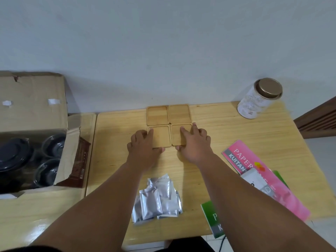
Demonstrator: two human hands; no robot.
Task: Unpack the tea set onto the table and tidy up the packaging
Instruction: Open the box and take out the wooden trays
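Four coasters point(158, 115) being squared on the table point(227, 128).
Left hand point(143, 142) and right hand point(195, 142), fingers extended flat, press the near pair; an uneven push may skew the far pair.

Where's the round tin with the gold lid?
In the head view, the tin stands at the far right corner of the table, by the wall, right of the four wooden coasters.
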